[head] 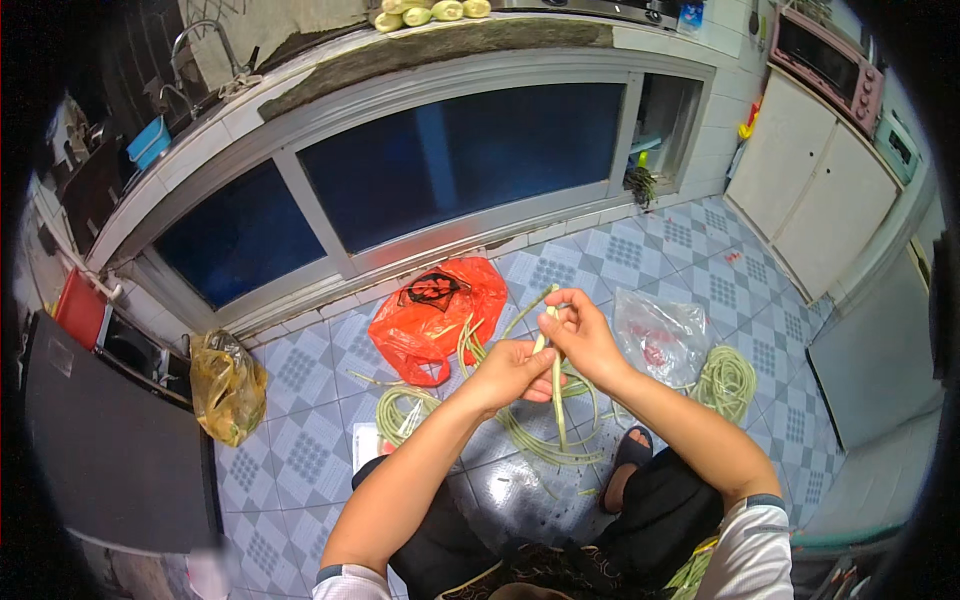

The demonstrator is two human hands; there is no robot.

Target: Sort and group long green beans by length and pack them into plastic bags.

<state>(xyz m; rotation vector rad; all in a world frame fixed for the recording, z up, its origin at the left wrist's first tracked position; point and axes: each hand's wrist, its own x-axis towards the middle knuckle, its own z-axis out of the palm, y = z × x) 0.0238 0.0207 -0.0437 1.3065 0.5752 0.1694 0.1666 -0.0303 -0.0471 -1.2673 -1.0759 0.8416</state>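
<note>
Both of my hands meet in front of me over the floor. My left hand (511,373) pinches a long pale-green vegetable stem (559,412), whose lower end hangs down. My right hand (583,334) grips its upper part, thumb against fingers, and a darker green tip sticks out above. Below the hands lies a loose coil of long green stems (525,439) on the tiles, partly hidden by my hands and left arm. Left of it is another coiled bundle (394,412), and a third bundle (726,382) rests to the right.
A red plastic bag (480,292) and a clear plastic bag (660,330) lie on the tiled floor. A yellowish bag (225,390) stands at the left by a dark cabinet (120,450). Sliding cabinet doors (487,157) run ahead, under a counter with peeled pale-green vegetables (416,16).
</note>
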